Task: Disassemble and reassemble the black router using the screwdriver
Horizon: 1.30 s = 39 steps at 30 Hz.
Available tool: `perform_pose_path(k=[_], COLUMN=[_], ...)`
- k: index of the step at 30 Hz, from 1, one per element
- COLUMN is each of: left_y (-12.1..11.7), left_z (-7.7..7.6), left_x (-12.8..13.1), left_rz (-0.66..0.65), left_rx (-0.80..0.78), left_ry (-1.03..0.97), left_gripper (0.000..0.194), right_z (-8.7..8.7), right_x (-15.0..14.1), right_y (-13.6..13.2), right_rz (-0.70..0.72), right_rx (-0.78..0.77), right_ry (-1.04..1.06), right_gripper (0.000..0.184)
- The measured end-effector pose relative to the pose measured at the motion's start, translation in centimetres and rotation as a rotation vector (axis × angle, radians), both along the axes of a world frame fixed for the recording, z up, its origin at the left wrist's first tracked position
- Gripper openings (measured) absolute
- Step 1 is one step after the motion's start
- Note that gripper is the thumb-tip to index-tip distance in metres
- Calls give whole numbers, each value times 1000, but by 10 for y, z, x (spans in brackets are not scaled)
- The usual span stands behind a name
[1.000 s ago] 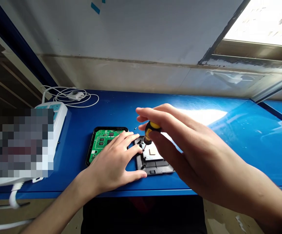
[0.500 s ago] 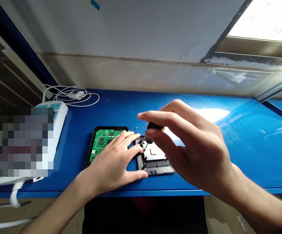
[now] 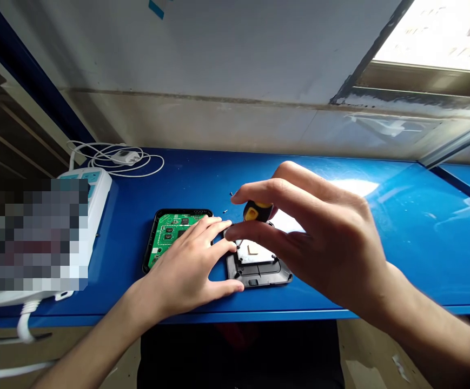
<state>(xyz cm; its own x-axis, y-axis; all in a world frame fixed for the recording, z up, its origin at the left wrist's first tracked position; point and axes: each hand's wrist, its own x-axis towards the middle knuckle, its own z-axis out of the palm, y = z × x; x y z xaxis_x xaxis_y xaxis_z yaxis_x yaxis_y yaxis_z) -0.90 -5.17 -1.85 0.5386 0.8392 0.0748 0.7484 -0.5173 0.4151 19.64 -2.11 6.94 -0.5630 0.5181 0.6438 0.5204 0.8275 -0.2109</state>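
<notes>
Between the fingers and thumb of my right hand (image 3: pixel 319 232) is a yellow and black screwdriver (image 3: pixel 258 211), its handle pointing up over a dark plastic cover (image 3: pixel 261 275). A white metal plate (image 3: pixel 259 253) with a small tan L-shaped mark lies on that cover. The screwdriver's tip is mostly hidden by my thumb. My left hand (image 3: pixel 192 262) is spread flat, with its fingertips and thumb at the cover's left edge. Under and left of that hand sits a black casing with a green circuit board (image 3: pixel 169 237), partly covered by the hand.
Two small screws lie beyond the cover, one screw (image 3: pixel 225 211) nearer than the other. A white power strip (image 3: pixel 100 189) stands at the left, beside a coiled white cable with a plug (image 3: pixel 126 156). The blue table's front edge (image 3: pixel 283 316) runs close to me.
My right fingers have turned the screwdriver handle, so its yellow part now shows, and my thumb has shifted left. A second screw is now visible beyond my index finger. My left hand stays in place.
</notes>
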Motion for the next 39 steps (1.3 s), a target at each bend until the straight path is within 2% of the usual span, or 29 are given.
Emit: perform_pose_path(k=[4, 9, 16, 20, 26, 32, 36, 39], left_y=[0, 0, -1, -1, 0, 0, 0, 0], left_z=[1, 2, 1, 0, -2, 0, 1, 1], left_x=[1, 2, 1, 0, -1, 1, 0, 0], left_rz=[-15, -13, 16, -2, -12, -6, -6, 1], left_rx=[18, 33, 47, 21, 28, 40, 15, 8], left_ry=[-17, -18, 5, 1, -15, -1, -8, -6], left_gripper=[52, 49, 58, 52, 42, 45, 46, 47], right_z=[2, 5, -1, -5, -1, 1, -1, -1], right_x=[3, 9, 4, 2, 7, 2, -3, 0], right_y=[-1, -5, -1, 1, 2, -2, -3, -3], right_rz=[48, 95, 29, -16, 31, -32, -39, 20], right_rx=[-35, -107, -23, -5, -89, -10, 73, 11], right_ry=[-29, -48, 25, 25, 26, -32, -82, -78], right_gripper=[21, 34, 13, 16, 20, 10, 14, 19])
